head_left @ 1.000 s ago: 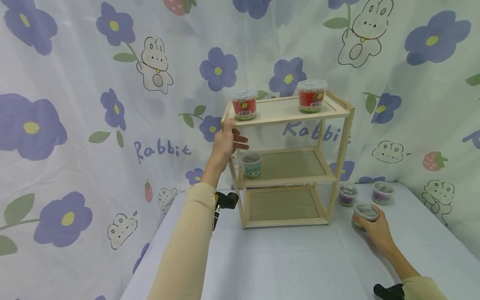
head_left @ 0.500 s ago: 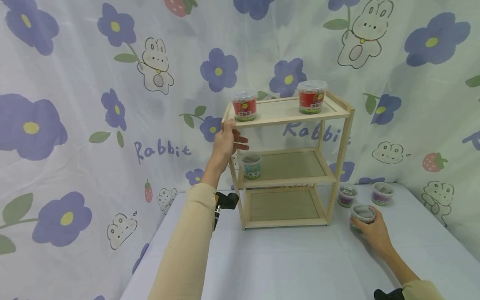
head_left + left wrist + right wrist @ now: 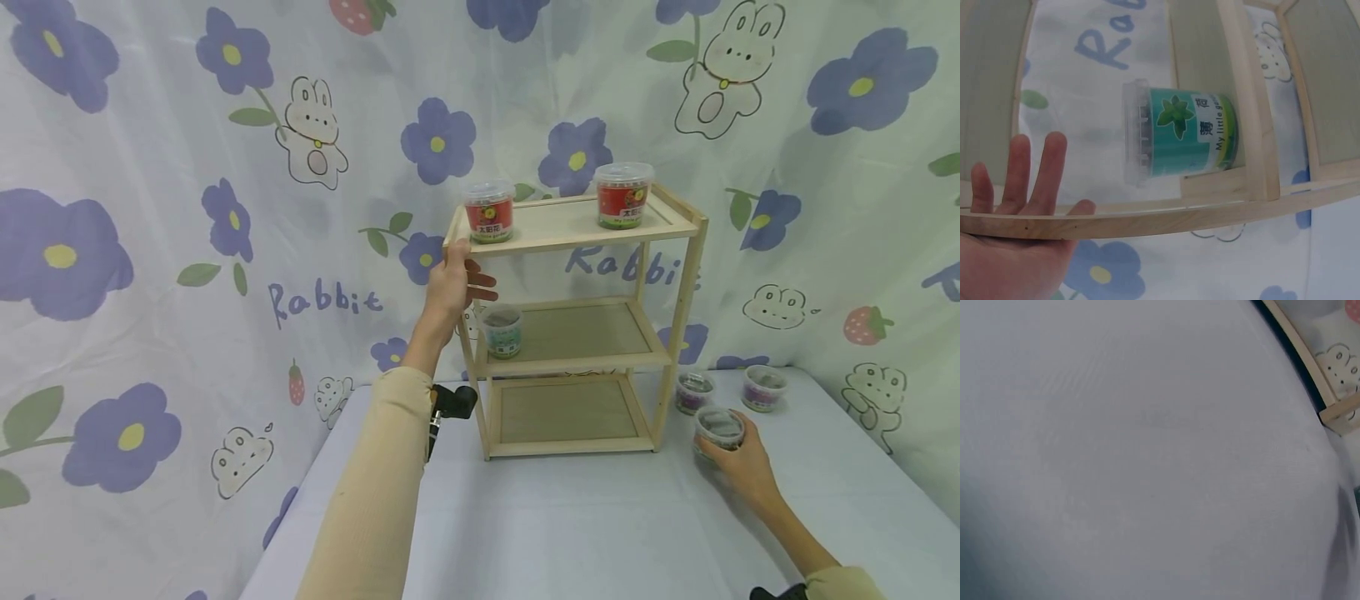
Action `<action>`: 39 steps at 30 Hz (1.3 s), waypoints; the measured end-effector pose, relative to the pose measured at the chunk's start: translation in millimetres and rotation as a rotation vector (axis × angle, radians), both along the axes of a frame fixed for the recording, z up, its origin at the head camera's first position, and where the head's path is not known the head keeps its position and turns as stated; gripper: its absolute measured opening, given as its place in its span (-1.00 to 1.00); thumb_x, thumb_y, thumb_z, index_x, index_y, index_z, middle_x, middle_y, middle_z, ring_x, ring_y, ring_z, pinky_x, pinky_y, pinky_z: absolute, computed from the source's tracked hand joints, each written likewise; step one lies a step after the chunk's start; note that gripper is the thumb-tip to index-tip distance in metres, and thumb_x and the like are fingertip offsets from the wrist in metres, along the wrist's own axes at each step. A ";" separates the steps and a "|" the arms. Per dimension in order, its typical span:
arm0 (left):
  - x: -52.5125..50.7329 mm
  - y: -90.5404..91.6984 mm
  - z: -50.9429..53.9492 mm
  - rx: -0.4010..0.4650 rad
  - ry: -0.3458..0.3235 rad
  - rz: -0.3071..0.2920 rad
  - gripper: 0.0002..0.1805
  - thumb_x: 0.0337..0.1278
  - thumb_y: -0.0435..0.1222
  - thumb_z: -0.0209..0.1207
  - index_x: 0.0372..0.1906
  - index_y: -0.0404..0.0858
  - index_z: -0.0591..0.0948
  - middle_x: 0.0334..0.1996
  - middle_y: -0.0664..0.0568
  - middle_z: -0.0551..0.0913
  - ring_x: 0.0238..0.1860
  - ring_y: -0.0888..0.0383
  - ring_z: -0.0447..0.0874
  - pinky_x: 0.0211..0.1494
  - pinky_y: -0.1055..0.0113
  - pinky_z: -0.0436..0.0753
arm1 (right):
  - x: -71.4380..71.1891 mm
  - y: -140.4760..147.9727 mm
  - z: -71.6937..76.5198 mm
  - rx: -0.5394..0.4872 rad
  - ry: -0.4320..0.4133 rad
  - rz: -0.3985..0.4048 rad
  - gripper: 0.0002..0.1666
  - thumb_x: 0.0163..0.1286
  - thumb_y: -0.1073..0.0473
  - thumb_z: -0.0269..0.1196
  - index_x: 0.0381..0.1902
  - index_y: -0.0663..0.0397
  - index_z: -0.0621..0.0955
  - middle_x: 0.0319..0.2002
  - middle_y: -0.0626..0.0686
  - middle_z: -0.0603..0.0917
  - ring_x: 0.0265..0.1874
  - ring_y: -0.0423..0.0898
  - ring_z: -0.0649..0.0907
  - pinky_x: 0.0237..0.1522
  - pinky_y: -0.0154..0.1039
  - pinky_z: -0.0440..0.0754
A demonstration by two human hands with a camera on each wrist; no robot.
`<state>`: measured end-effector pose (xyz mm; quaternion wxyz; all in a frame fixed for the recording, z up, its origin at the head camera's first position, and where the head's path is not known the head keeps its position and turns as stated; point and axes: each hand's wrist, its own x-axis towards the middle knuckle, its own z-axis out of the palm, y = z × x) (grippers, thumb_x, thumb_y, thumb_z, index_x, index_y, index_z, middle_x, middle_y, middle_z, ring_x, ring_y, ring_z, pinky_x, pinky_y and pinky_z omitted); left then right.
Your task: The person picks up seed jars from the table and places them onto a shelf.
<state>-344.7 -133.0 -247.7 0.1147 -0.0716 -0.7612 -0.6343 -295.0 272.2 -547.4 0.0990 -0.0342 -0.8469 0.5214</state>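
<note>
My left hand (image 3: 450, 287) holds the upper left post of a three-tier wooden shelf (image 3: 573, 361), its fingers reaching past the post, also seen in the left wrist view. My right hand (image 3: 752, 468) grips a clear-lidded plastic cup (image 3: 718, 425) to the right of the shelf; whether it touches the table cannot be told. A green-labelled "My little garden" cup (image 3: 1175, 131) stands on the middle tier, near my left fingers. Two red-labelled cups, one at the left (image 3: 490, 215) and one at the right (image 3: 622, 198), stand on the top tier.
Behind my right hand, two purple-labelled cups, a nearer one (image 3: 693, 393) and a farther one (image 3: 765, 390), stand on the white-covered table (image 3: 570, 525). A patterned curtain (image 3: 187, 333) hangs behind. The right wrist view mostly shows white cloth (image 3: 1147, 456).
My right hand has moved a little left with the plastic cup, closer to the shelf's front right leg. The left hand keeps its place on the post.
</note>
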 end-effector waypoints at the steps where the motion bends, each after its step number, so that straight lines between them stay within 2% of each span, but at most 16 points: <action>1: -0.1 0.2 -0.2 -0.003 0.001 -0.001 -0.43 0.41 0.16 -0.27 -0.27 -0.26 0.46 -0.40 -0.03 0.72 -0.14 -0.27 0.74 -0.41 0.35 0.33 | 0.7 -0.2 0.3 0.009 0.004 0.003 0.14 0.37 -0.02 0.31 0.48 0.48 -0.13 0.31 0.57 0.21 0.26 0.48 0.31 0.16 0.29 0.31; 4: -0.2 0.4 -0.3 -0.009 0.003 0.000 -0.44 0.40 0.16 -0.27 -0.27 -0.25 0.46 -0.30 -0.18 0.74 -0.16 -0.25 0.75 -0.40 0.34 0.35 | 1.8 -0.5 0.9 0.020 0.012 0.020 0.14 0.38 -0.02 0.30 0.48 0.47 -0.14 0.29 0.57 0.22 0.24 0.48 0.33 0.10 0.18 0.39; 7: -0.1 0.2 -0.5 -0.018 0.002 0.003 -0.44 0.41 0.17 -0.28 -0.28 -0.22 0.45 -0.18 -0.27 0.73 -0.15 -0.24 0.75 -0.36 0.33 0.36 | 2.6 -0.8 1.6 0.023 0.024 0.032 0.13 0.38 -0.02 0.30 0.49 0.47 -0.12 0.28 0.55 0.25 0.22 0.45 0.36 -0.01 -0.21 0.46; 9: -0.2 -0.1 -0.6 -0.018 0.000 0.001 -0.42 0.41 0.17 -0.28 -0.26 -0.25 0.45 -0.14 -0.31 0.71 -0.15 -0.24 0.75 -0.33 0.31 0.37 | 3.3 -1.3 1.9 0.013 0.028 0.039 0.12 0.38 -0.01 0.30 0.48 0.47 -0.12 0.27 0.54 0.26 0.21 0.42 0.37 -0.12 -0.44 0.40; 11: -0.5 -0.3 -0.7 -0.018 -0.002 -0.001 -0.41 0.41 0.17 -0.28 -0.24 -0.27 0.45 -0.13 -0.31 0.71 -0.14 -0.24 0.75 -0.31 0.30 0.37 | 4.0 -2.0 2.2 0.010 0.033 0.039 0.11 0.38 -0.01 0.30 0.49 0.46 -0.10 0.26 0.53 0.27 0.19 0.39 0.39 -0.22 -0.58 0.34; 20: -1.7 -0.8 -1.6 -0.022 -0.001 -0.003 -0.39 0.40 0.18 -0.28 -0.22 -0.29 0.45 -0.16 -0.27 0.73 -0.14 -0.23 0.75 -0.15 0.22 0.43 | 5.9 -5.8 7.1 -0.028 0.062 0.041 0.07 0.37 0.02 0.31 0.49 0.43 -0.05 0.26 0.51 0.28 0.21 0.34 0.39 -0.24 -0.67 0.33; 22: -1.6 -1.1 -1.5 -0.025 0.000 -0.007 -0.40 0.40 0.19 -0.29 -0.24 -0.27 0.45 -0.14 -0.29 0.72 -0.14 -0.23 0.75 -0.13 0.21 0.43 | 6.7 -6.8 10.5 -0.033 0.079 0.044 0.05 0.37 0.03 0.31 0.49 0.41 -0.03 0.26 0.48 0.30 0.18 0.18 0.43 -0.21 -0.68 0.34; 26: -1.7 -1.9 -1.2 -0.026 -0.001 -0.007 -0.42 0.40 0.18 -0.29 -0.29 -0.23 0.45 -0.12 -0.31 0.72 -0.14 -0.24 0.75 -0.16 0.23 0.41 | 8.3 -8.9 20.5 -0.032 0.120 0.052 -0.01 0.37 0.05 0.32 0.48 0.38 0.03 0.25 0.43 0.34 0.03 -0.33 0.40 -0.17 -0.68 0.38; 29: -1.7 -2.3 -0.8 -0.032 -0.004 0.000 -0.43 0.40 0.19 -0.29 -0.31 -0.20 0.45 -0.15 -0.26 0.73 -0.15 -0.22 0.76 -0.19 0.25 0.40 | 10.1 -10.3 29.6 -0.022 0.145 0.062 -0.02 0.38 0.06 0.31 0.48 0.39 0.04 0.26 0.44 0.33 -0.05 -0.53 0.30 -0.17 -0.68 0.39; 36: -2.4 -2.0 -1.1 -0.033 -0.007 -0.005 -0.43 0.40 0.20 -0.29 -0.31 -0.20 0.45 -0.11 -0.29 0.72 -0.12 -0.24 0.75 -0.19 0.25 0.40 | 16.1 -15.2 51.4 -0.015 0.198 0.101 -0.06 0.36 0.13 0.33 0.47 0.36 0.08 0.23 0.43 0.35 -0.06 -0.59 0.34 -0.17 -0.65 0.45; 39: -2.7 -2.0 -1.5 -0.031 -0.006 -0.003 -0.42 0.41 0.20 -0.29 -0.31 -0.21 0.45 -0.17 -0.24 0.74 -0.13 -0.24 0.75 -0.14 0.22 0.43 | 19.2 -18.7 61.3 -0.009 0.204 0.116 -0.07 0.36 0.13 0.33 0.47 0.34 0.09 0.23 0.42 0.36 -0.07 -0.60 0.35 -0.18 -0.64 0.46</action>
